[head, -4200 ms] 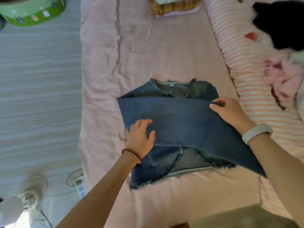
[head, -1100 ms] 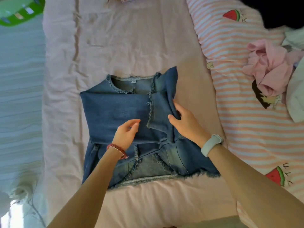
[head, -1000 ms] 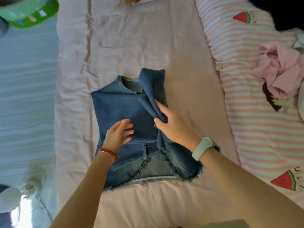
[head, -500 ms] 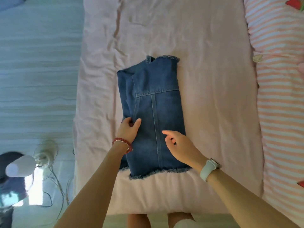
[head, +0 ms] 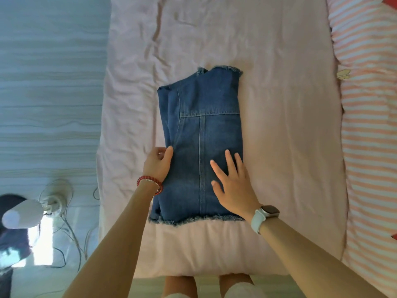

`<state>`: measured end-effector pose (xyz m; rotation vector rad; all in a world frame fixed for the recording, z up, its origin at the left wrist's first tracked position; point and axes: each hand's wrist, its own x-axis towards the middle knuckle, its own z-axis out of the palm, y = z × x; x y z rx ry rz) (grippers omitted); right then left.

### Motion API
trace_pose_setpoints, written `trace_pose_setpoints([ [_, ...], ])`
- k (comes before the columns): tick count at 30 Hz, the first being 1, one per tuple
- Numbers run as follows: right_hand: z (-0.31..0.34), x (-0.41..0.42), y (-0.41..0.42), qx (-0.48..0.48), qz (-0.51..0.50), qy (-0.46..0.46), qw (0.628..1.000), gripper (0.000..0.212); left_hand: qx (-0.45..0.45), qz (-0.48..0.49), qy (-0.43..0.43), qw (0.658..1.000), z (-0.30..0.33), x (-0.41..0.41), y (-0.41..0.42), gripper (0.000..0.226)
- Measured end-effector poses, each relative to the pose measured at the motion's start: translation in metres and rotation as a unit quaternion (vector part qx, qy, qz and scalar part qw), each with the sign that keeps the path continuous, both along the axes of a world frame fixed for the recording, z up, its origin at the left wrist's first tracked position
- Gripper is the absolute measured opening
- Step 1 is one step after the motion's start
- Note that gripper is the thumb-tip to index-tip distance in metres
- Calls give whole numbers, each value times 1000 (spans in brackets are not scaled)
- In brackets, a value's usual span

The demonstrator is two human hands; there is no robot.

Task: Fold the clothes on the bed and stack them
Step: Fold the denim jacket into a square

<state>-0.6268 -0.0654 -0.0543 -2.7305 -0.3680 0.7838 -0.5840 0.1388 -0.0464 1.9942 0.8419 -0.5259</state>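
The denim garment (head: 202,145) lies folded into a long narrow panel on the pink sheet (head: 285,104), its frayed hem close to the near edge of the bed; the right hand (head: 233,183) rests flat on its lower right part, fingers spread and straight, probably to press the layers so they stay put; the left hand (head: 158,163) sits at the garment's left edge, thumb on the denim, but whether its fingers curl under the fold I cannot tell; no basket or other container shows.
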Motion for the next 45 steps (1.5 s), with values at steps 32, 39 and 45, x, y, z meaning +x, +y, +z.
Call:
trace_pose_setpoints([
  [32,-37,186,1,-57,44,29,997,56,296,-441,-102,841,-57,7,-34,74],
  [39,-11,250,13,69,-106,-114,985,90,328,-445,-96,828,-58,5,-38,76],
  [45,-14,297,44,22,-33,79,996,80,332,-466,-108,813,-54,9,-39,77],
])
